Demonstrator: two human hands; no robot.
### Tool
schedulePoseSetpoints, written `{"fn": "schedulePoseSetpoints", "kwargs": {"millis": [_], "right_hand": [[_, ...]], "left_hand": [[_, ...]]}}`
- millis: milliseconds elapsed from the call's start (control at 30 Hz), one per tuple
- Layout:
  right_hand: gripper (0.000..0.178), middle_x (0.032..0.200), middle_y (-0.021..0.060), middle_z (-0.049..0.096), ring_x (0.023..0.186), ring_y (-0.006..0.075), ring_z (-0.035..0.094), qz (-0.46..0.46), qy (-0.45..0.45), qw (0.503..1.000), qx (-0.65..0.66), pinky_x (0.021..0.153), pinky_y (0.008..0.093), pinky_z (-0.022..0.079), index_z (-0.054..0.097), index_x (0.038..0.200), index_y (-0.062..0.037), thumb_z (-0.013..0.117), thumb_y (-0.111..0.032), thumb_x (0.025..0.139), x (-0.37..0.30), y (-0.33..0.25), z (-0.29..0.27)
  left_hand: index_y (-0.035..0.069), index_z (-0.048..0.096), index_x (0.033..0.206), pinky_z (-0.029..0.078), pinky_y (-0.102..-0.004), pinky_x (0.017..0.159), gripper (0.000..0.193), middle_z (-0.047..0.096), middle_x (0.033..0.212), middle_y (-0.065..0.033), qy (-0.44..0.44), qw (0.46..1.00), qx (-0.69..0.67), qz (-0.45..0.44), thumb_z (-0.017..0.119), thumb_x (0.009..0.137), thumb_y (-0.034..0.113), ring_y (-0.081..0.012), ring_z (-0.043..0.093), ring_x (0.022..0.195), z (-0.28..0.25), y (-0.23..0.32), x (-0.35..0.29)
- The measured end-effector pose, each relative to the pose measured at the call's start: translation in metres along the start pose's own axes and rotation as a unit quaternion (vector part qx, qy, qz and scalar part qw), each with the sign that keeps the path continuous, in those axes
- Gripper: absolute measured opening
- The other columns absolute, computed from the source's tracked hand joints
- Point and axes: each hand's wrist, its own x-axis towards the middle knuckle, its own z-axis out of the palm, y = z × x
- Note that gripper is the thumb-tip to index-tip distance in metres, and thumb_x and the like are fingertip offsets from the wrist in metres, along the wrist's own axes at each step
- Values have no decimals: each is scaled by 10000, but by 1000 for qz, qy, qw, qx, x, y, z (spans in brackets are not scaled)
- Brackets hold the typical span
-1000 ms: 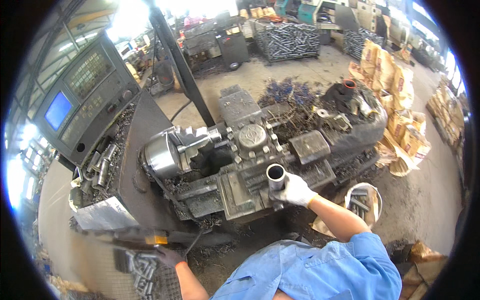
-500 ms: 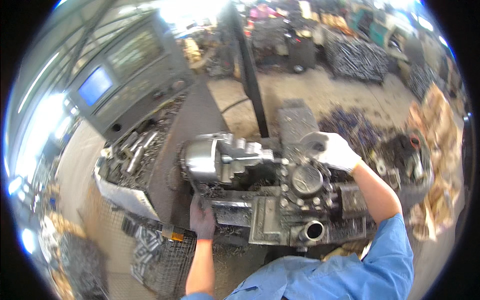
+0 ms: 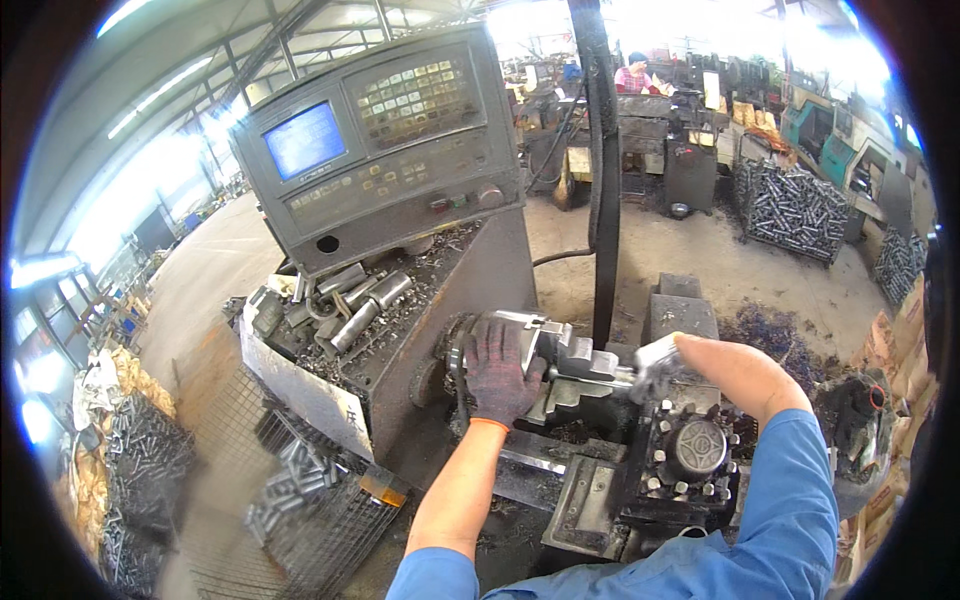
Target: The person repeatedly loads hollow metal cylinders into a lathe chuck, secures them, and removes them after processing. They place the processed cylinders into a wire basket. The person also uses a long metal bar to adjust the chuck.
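Metal-filled crate (image 3: 792, 226), left hand (image 3: 500, 375) — on chuck (image 3: 543, 345)

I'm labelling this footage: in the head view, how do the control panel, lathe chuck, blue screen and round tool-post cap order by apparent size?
Largest to smallest:
1. Control panel
2. Lathe chuck, partly covered by the left hand
3. Blue screen
4. Round tool-post cap

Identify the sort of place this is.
Probably a metal machining workshop: there's a lathe chuck under the left hand, a control panel with a blue screen, and heaped metal parts.
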Motion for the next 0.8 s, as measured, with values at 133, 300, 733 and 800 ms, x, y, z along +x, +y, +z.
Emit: {"fn": "schedulePoseSetpoints", "kwargs": {"millis": [133, 300, 733, 800], "right_hand": [[386, 1181, 216, 755, 994, 308, 763, -20, -5, 999, 36, 813, 477, 656, 733, 1170, 48, 724, -289, 984, 7, 3, -6], [564, 819, 192, 754, 710, 323, 705, -53, 220, 939, -260, 684, 444, 558, 777, 901, 12, 842, -517, 716, -8, 1, 25], [890, 1218, 232, 709, 1097, 343, 720, -108, 775, 623, 5, 978, 448, 567, 556, 1399, -37, 918, -399, 670, -220, -10, 146], [905, 1232, 262, 697, 1112, 381, 715, -120, 761, 638, 8, 981, 459, 570, 534, 1426, -46, 897, -425, 688, -235, -49, 183]], "left_hand": [[50, 429, 1600, 128, -604, 1304, 890, 366, 1683, -193, -35, 999, 29, -16, 625, 924, 594, -397, 240, 1598, -2, 0, 1], [33, 443, 1577, 128, -622, 1301, 869, 413, 1633, -226, 6, 999, 35, 20, 630, 915, 563, -402, 272, 1581, -3, 0, 0], [11, 423, 1564, 174, -609, 1294, 903, 379, 1648, -225, -43, 999, 6, -7, 722, 865, 499, -426, 249, 1583, -13, 4, 6], [15, 418, 1570, 192, -622, 1283, 906, 370, 1652, -241, -40, 998, -39, 23, 684, 919, 586, -450, 313, 1551, -34, 12, 0]]}}
